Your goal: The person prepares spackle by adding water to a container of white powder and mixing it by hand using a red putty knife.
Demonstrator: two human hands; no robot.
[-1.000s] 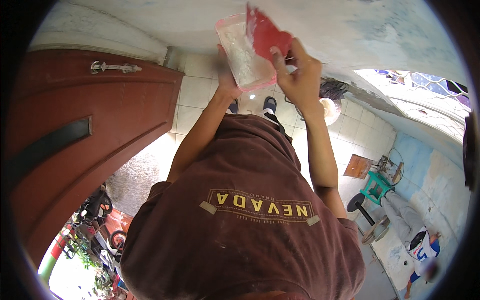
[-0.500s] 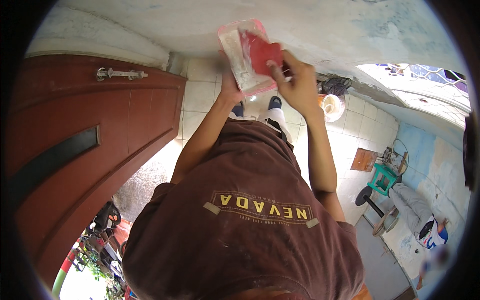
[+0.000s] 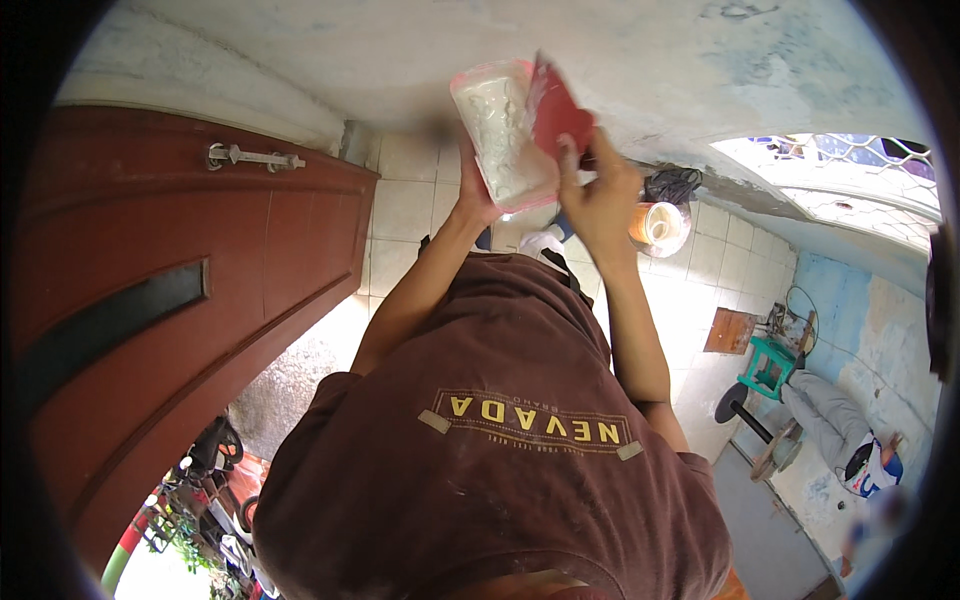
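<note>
Wrapped around the left side and underside of a pink-rimmed rectangular plastic tray [image 3: 487, 68] is my left hand [image 3: 475, 188]. White paste [image 3: 497, 130], lumpy and wet-looking, covers the tray's inside. A flat red putty scraper [image 3: 560, 115] is pinched in my right hand [image 3: 603, 198], my thumb lying against its near face. The scraper stands tilted at the tray's right side, its blade pointing up and away, with white smears near the far edge. Whether its blade touches the tray cannot be made out.
Ahead rises a patchy plastered wall [image 3: 370, 45]. A reddish-brown door [image 3: 120, 220] with a bolt stands at left. On the tiled floor at right are a round tub [image 3: 658, 226], a dark plastic bag [image 3: 672, 184] and a green stool [image 3: 768, 365]. A person [image 3: 845, 440] is at far right.
The scraper has come up from over the tray's inside to its right edge, so more paste shows. The tray has shifted slightly right and nearer to me.
</note>
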